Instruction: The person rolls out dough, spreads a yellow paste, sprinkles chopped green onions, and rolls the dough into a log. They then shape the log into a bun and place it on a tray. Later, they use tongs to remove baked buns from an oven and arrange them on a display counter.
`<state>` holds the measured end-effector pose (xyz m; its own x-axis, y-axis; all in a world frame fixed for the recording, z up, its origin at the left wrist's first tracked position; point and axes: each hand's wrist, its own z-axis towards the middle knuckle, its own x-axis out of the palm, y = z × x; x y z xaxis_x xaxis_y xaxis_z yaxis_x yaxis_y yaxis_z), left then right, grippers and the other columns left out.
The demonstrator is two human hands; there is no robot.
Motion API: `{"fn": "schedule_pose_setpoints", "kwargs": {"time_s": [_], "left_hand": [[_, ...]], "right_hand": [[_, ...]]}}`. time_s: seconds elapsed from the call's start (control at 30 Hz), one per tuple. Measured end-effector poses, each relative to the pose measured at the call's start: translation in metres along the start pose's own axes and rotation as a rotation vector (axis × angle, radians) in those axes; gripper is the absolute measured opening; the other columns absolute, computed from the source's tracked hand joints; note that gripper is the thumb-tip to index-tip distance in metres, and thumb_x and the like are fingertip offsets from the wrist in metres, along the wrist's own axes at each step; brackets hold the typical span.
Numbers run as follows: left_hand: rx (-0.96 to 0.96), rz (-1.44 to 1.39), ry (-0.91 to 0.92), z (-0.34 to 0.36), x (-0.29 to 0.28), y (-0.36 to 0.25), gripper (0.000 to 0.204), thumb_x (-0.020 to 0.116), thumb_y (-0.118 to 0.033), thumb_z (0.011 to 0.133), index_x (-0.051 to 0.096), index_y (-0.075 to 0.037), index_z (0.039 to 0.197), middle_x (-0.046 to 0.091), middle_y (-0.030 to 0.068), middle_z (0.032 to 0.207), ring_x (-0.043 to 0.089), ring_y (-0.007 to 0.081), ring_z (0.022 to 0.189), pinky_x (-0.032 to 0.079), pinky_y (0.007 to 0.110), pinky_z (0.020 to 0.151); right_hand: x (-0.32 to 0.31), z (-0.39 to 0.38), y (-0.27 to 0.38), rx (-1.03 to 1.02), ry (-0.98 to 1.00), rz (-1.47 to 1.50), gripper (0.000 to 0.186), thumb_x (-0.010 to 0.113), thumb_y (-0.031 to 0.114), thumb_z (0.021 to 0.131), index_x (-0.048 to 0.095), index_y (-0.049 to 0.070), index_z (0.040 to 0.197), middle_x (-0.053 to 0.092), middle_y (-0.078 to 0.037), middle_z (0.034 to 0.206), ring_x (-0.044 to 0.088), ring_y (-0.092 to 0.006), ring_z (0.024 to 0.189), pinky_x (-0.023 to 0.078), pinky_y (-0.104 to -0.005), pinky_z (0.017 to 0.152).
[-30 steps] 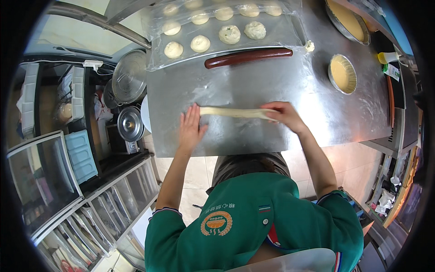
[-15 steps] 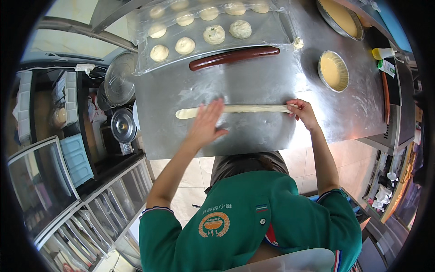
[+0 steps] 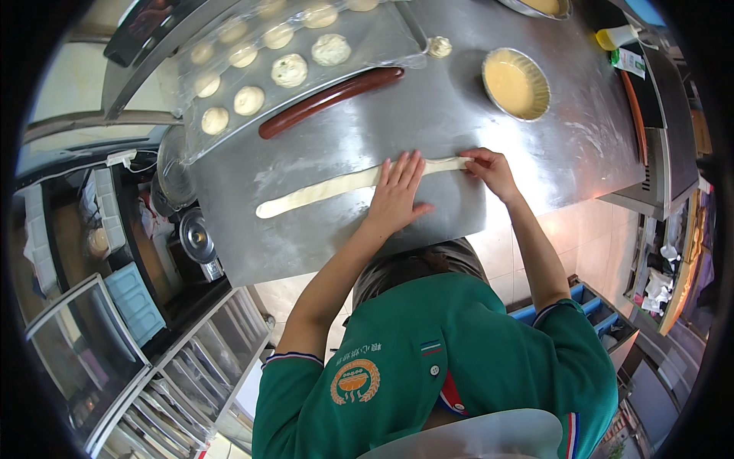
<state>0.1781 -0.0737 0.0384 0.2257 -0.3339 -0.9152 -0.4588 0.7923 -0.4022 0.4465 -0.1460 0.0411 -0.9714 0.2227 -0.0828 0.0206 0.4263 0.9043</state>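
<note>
A long, flattened strip of pale dough (image 3: 325,190) lies across the steel worktop (image 3: 290,256), its rounded end toward the left. My left hand (image 3: 397,193) rests flat over the strip right of its middle, fingers stretched out. Its right end is pinched between the thumb and fingers of my right hand (image 3: 489,172). Beyond the strip, a long brown sausage-shaped roll (image 3: 330,102) lies on the steel, beside the tray's near edge.
A plastic-covered tray (image 3: 237,131) at the far left bears several dough rounds (image 3: 289,70). To the right stand a fluted metal bowl of yellow mixture (image 3: 514,86) and a yellow-and-white bottle (image 3: 616,37). A small dough lump (image 3: 440,47) sits near the tray's corner.
My left hand has slid rightward along the strip, closer to my right hand, uncovering more of its left part. The view has turned. My right hand still pinches the strip's right end.
</note>
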Motion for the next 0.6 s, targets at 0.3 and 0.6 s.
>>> {"fn": "schedule_pose_setpoints", "kwargs": {"time_s": [0.3, 0.6], "left_hand": [[-0.005, 0.009, 0.078, 0.071, 0.034, -0.069, 0.101, 0.071, -0.058, 0.079, 0.031, -0.004, 0.154, 0.028, 0.0118, 0.163, 0.024, 0.0305, 0.151, 0.013, 0.060, 0.120], [-0.079, -0.274, -0.149, 0.011, 0.002, 0.002, 0.096, 0.074, -0.040, 0.081, 0.027, -0.002, 0.156, 0.024, 0.0183, 0.163, 0.020, 0.0366, 0.152, 0.013, 0.056, 0.122]], "right_hand": [[-0.020, -0.001, 0.006, -0.156, -0.230, -0.549, 0.022, 0.067, 0.000, 0.088, 0.070, 0.001, 0.110, 0.069, -0.011, 0.111, 0.066, -0.0145, 0.091, 0.054, -0.0307, 0.078], [0.012, 0.003, 0.059, 0.037, 0.923, 1.191, 0.053, 0.042, 0.032, 0.107, 0.044, -0.008, 0.142, 0.055, -0.022, 0.140, 0.055, -0.0313, 0.132, 0.041, -0.0412, 0.114]]}}
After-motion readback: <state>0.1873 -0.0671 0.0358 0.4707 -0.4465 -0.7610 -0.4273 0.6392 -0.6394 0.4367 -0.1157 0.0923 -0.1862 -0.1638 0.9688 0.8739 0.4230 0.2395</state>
